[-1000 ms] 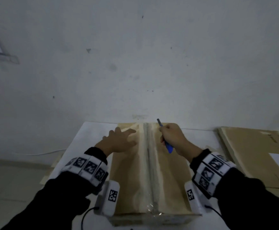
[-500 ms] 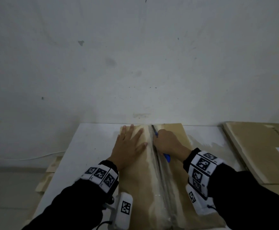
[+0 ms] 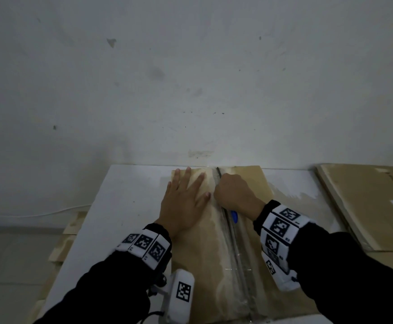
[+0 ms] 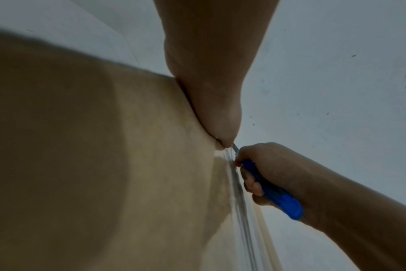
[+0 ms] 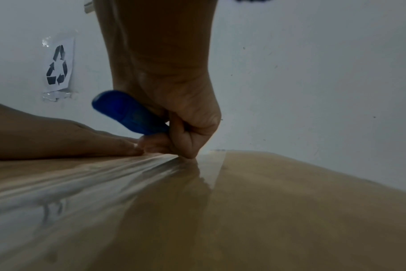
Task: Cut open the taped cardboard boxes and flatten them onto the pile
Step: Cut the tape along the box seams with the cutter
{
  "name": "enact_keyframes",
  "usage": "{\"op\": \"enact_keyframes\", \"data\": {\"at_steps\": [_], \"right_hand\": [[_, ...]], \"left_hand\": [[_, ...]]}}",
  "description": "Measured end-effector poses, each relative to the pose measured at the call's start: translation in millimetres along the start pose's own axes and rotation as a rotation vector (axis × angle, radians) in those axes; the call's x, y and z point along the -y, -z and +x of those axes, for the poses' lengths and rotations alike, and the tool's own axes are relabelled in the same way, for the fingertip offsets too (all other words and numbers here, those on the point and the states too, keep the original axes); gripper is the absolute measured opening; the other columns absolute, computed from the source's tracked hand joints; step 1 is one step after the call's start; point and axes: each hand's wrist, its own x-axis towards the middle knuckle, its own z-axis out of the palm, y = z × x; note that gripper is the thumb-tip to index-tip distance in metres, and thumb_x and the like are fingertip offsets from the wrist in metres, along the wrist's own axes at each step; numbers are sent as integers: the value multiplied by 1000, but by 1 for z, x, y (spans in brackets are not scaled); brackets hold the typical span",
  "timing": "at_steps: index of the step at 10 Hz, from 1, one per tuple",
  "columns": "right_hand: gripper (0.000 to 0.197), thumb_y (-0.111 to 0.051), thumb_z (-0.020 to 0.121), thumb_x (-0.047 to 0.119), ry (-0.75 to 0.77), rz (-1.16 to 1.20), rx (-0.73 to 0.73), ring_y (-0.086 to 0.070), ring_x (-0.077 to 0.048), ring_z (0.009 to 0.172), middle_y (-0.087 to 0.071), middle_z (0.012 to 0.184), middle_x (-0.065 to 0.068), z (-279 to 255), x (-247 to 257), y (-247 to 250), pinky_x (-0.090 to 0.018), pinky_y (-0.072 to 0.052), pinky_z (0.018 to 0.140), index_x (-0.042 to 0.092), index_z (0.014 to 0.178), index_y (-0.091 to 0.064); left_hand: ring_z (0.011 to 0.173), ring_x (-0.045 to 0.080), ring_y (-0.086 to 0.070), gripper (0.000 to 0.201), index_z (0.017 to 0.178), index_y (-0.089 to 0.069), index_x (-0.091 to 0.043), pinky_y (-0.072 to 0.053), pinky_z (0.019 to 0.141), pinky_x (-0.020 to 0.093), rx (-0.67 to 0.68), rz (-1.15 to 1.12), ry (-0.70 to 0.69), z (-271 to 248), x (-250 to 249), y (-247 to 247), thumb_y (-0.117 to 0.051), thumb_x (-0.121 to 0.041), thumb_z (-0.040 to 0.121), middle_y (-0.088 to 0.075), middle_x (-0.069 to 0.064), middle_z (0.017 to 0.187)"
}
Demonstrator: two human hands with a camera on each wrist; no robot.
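Two hands work on one taped cardboard box in the head view; the box lies on a white counter against the wall, its clear tape seam running away from the person; the left hand lies flat on the left flap with fingers spread and straight, holding nothing; the right hand is a closed grip round a blue utility knife, whose dark blade shows past the knuckles near the far end of the seam; a pile of flattened cardboard lies to the right, apart from the box.

From the left wrist view, the left palm presses the flap, and the knife sits just beside the left fingertip; blade and finger look almost touching, though I cannot tell whether they are.

From the right wrist view, the right fingers curl tight about the blue handle; the knuckles rest on the glossy tape, and the blade itself is hidden behind them; a recycling sign is taped to the wall.

My judgement is that the cut is only starting at the far end; the main risk is the blade skidding on the slick tape toward the nearby left fingers; a pull toward the body could also overrun the near edge; too deep a cut could snag in the cardboard and jerk the box.
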Motion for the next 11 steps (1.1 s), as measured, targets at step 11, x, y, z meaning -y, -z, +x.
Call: {"op": "enact_keyframes", "data": {"at_steps": [11], "right_hand": [[37,-39,98,15,32,96,130,-45,-11,50,-45,62,-2,-29,-19,-2,-20,-36,45,16,62,-34]], "left_hand": [[147,25,7,85,150,-13,-38,-6,117,42,-16,-1,-6,0,1,-1,5,-71,73,-1,1,161]]}}
